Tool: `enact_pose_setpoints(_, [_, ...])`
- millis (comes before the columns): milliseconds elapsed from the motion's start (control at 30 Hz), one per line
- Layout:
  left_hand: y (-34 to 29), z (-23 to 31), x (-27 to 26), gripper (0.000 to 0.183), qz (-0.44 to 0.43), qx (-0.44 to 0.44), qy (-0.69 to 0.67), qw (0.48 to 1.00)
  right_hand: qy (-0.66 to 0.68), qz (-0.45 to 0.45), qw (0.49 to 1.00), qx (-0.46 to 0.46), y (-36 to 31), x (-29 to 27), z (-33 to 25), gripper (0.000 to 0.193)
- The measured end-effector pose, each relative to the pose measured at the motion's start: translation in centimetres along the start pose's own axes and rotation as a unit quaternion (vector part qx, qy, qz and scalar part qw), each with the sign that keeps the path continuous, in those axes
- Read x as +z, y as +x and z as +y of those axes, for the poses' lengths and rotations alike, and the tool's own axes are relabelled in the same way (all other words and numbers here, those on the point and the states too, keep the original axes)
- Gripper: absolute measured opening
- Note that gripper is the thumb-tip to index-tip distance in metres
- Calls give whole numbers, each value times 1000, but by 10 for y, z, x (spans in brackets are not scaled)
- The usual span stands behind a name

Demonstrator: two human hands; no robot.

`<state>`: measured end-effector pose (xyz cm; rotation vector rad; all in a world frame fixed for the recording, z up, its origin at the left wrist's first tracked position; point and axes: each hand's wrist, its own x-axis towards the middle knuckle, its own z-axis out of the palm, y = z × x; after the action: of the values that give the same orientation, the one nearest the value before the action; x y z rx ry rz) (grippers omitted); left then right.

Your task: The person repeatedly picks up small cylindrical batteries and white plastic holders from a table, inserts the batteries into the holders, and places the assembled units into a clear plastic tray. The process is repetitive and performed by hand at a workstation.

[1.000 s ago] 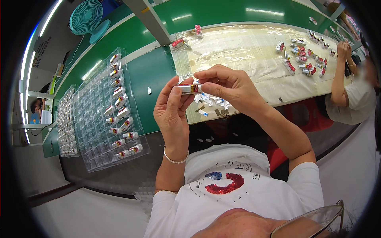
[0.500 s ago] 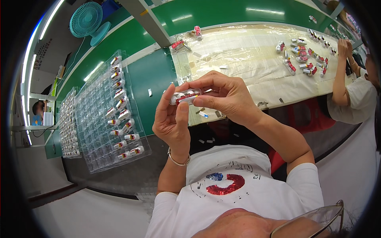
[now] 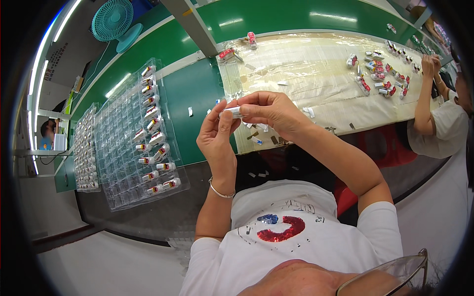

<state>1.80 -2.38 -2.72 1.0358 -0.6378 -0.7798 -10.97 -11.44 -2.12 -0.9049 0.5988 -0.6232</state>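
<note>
Both hands are pinching 1 small white tube (image 3: 232, 111): left hand (image 3: 216, 138) gripping from 7 o'clock, right hand (image 3: 271, 111) from 3 o'clock; clear tray (image 3: 123, 163) lying at 9 o'clock.

The scene is viewed from a single head-worn fisheye camera, aimed steeply downward and forward over the long green worktable (image 3: 197, 93). The table is seen at arm's length; its straight edges are bent toward the rim.

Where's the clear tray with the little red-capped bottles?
The tray lies on the green table, to the person's left, beside the left hand, below the fan.
</note>
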Motion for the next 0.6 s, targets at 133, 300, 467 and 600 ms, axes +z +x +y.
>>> enact_pose_setpoints(133, [11,-3,-16,27,-5,-70,-50,996,41,-21,998,37,3,-4,-2,33])
enact_pose_setpoints(300, [11,2,-21,28,-6,-109,-79,991,34,-24,998,54,2,-1,-8,33])
enact_pose_setpoints(467, [13,5,-26,33,-25,-155,-148,976,36,-22,998,54,2,-1,-11,30])
enact_pose_setpoints(600, [16,7,-30,35,-21,-177,-179,967,37,-29,998,51,2,0,-13,29])
